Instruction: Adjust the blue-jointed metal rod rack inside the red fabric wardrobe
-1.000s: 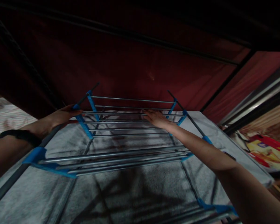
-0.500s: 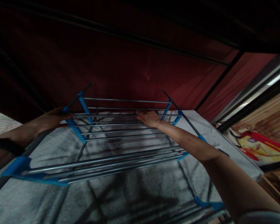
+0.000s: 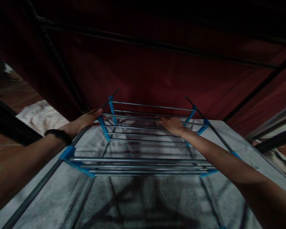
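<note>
A rack of grey metal tubes with blue plastic brackets, looking like a shoe rack [image 3: 138,160], fills the middle of the view. My left hand [image 3: 89,117], with a dark band at the wrist, is closed around the far left post, beside a blue bracket [image 3: 104,128]. Farther right, my right hand [image 3: 171,124] lies over a crossbar of the upper tier. Its fingers curl round the tube, though the fingertips are partly hidden. Nearer to me, a second tier of parallel tubes runs between blue brackets.
Under the rack lies a grey-white cloth-like surface [image 3: 143,197]. Behind it hangs dark red fabric [image 3: 143,79] on a dark frame. A pale striped cloth [image 3: 44,114] lies on the floor at left; dark bars [image 3: 276,140] stand at right.
My view has turned left, so the rack and both hands appear farther right. Each hand keeps about the same place on the rack. A yellow-red box at right has left view.
</note>
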`<state>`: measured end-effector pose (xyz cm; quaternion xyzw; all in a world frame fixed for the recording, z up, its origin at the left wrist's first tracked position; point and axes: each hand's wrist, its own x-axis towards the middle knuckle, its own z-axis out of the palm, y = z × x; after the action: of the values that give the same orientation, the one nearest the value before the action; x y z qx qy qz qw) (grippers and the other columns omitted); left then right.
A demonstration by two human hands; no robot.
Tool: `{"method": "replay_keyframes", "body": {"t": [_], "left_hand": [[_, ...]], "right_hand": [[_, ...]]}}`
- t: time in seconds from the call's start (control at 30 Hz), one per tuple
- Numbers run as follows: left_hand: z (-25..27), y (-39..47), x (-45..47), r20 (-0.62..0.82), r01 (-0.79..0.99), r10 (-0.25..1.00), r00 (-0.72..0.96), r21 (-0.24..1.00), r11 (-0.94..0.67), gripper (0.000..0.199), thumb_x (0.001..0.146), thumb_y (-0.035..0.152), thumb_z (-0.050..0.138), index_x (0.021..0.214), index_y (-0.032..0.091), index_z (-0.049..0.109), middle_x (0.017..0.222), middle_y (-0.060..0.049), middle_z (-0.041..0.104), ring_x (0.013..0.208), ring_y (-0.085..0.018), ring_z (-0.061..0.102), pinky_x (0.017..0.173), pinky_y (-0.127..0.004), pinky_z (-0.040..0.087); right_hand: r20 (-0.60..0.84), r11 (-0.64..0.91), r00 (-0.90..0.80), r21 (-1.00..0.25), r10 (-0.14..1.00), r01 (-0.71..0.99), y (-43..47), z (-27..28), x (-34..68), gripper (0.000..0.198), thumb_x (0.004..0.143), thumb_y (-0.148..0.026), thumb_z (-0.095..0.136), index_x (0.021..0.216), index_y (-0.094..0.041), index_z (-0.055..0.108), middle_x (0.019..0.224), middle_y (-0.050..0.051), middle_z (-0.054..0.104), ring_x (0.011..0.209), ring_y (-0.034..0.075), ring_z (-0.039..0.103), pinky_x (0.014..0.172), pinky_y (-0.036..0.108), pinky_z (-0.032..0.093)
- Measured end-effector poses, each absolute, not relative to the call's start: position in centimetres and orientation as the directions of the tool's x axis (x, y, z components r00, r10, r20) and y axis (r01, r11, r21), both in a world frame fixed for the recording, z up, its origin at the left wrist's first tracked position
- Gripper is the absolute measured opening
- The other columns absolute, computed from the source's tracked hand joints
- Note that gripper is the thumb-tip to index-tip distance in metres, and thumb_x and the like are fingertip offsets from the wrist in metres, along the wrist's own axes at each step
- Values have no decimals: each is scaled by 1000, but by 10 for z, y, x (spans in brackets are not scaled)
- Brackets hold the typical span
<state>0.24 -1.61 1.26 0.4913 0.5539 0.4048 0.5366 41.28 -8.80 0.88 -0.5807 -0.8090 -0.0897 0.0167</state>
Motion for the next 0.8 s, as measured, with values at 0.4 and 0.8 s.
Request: {"method": "replay_keyframes", "body": {"t": [0.4, 0.8], "left_hand": [[4, -5, 1, -167, 94, 986, 17, 982, 164, 51, 61, 30, 84, 106, 19, 65, 95, -7, 71, 84, -21, 67, 71, -30, 55], [-3, 0, -4, -161, 97, 986, 39, 983, 157, 44, 81, 48, 67, 113, 19, 64, 102, -8, 70, 90, -22, 66, 71, -31, 55]], "right_hand": [[111, 316, -337, 172, 935, 933, -90, 7, 412, 49, 103, -47, 27, 135, -21, 53, 114, 11, 72, 99, 24, 69, 78, 31, 48], [100, 343, -361, 159, 927, 926, -87, 5, 414, 48, 103, -46, 28, 137, -21, 51, 119, 11, 70, 109, 25, 65, 86, 32, 46]]}}
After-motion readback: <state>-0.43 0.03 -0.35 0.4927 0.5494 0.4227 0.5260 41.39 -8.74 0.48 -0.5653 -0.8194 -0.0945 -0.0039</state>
